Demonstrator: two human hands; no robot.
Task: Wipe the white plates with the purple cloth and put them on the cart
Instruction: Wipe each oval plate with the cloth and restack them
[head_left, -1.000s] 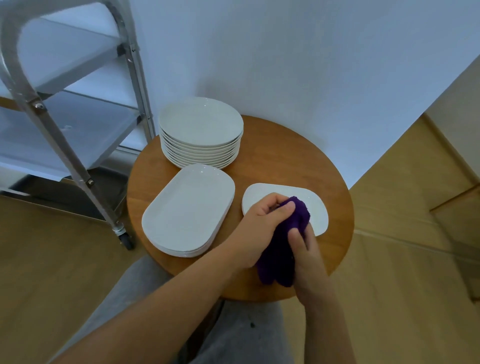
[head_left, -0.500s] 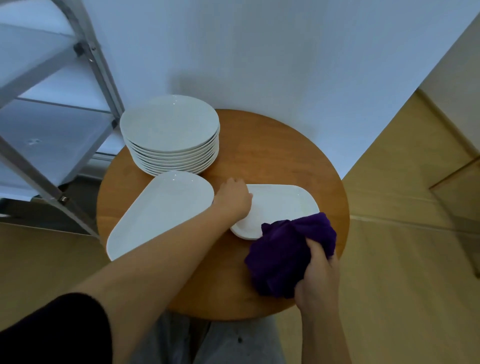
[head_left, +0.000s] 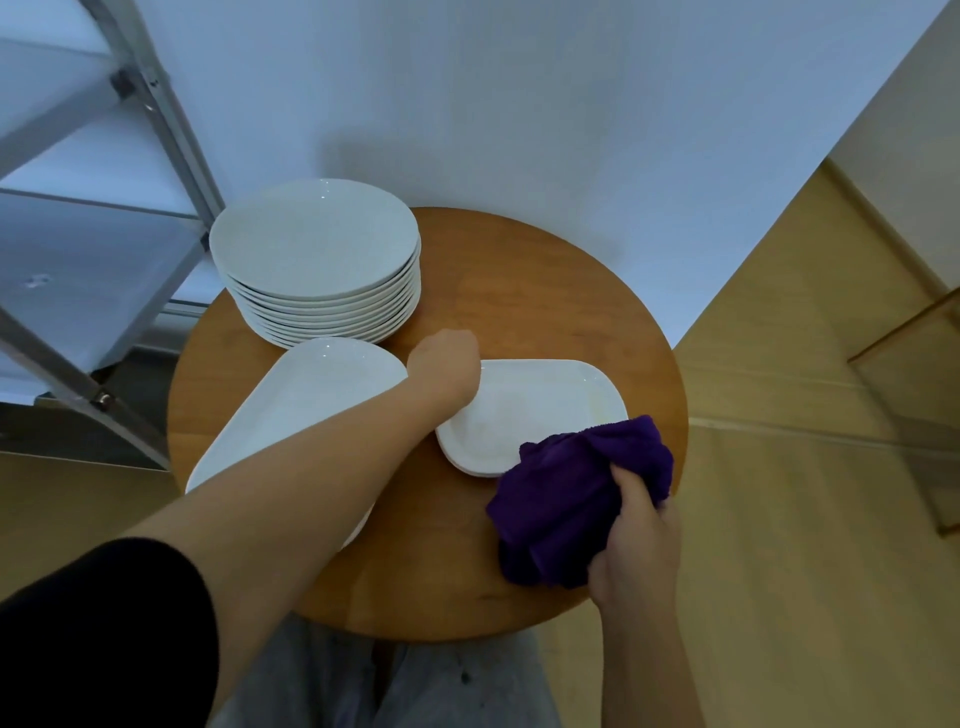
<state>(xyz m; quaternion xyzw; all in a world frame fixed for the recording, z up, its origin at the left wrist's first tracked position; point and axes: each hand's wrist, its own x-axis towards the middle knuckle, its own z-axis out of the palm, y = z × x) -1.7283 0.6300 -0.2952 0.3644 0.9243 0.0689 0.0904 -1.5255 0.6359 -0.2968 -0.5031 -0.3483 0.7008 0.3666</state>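
Observation:
A small white oblong plate (head_left: 540, 410) lies on the round wooden table (head_left: 519, 291), and my left hand (head_left: 447, 369) grips its left rim with curled fingers. My right hand (head_left: 636, 545) holds the bunched purple cloth (head_left: 571, 493) at the plate's near right edge, over the table. A stack of large oblong white plates (head_left: 322, 395) lies to the left, partly under my left forearm. Behind it stands a tall stack of round white plates (head_left: 317, 249). The metal cart (head_left: 104, 218) is at the far left.
A white wall rises right behind the table. The cart's shelves (head_left: 78, 260) are beside the table's left edge. Wooden floor (head_left: 805, 519) spreads to the right. My grey-trousered legs (head_left: 363, 680) are against the table's near edge.
My left hand let go of the cloth and moved to the small plate's left rim. My right hand drew the cloth back toward the plate's near right edge. The view shifted closer.

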